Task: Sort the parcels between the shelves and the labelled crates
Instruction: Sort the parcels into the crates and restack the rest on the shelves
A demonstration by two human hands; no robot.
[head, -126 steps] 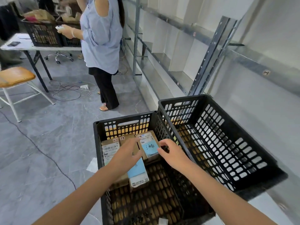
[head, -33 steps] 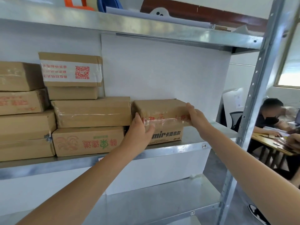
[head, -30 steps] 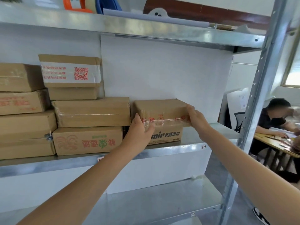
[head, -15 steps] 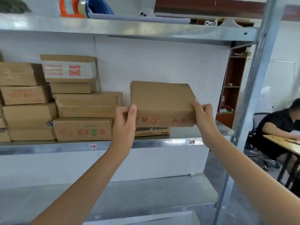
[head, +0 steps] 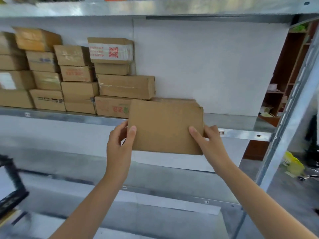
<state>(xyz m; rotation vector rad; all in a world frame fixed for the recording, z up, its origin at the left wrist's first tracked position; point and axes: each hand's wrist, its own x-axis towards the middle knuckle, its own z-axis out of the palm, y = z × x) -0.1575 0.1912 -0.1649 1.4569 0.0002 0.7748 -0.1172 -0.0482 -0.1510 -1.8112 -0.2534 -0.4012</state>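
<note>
Two hands: the left hand (head: 120, 142) and the right hand (head: 207, 140) both grip one cardboard parcel (head: 166, 128), thumbs on its near face and the other fingers hidden behind it.
Change: half a second ago the parcel was raised just above the shelf (head: 238, 133) in front of the back panel; now it hangs lower and nearer the camera, clear of the shelf's front lip, and no parcel remains in the spot beneath it.
Meaning: judged from that, the parcel has been picked off the shelf and is on its way out, probably toward a crate; the pick looks done, the drop-off is not.
Parcel place: in front of the shelf's edge, overlapping it, just right of the stacked parcels (head: 126, 86) that sit on the shelf.
Facing: its broad plain face is turned to the camera, with no label or print visible on it.
Long axis: roughly level, running left to right along the shelf, tipped very slightly down to the right.
Crate: a dark blurred shape (head: 10, 187) lies below the shelf to the far left, too smeared to say for sure what it is.
</note>
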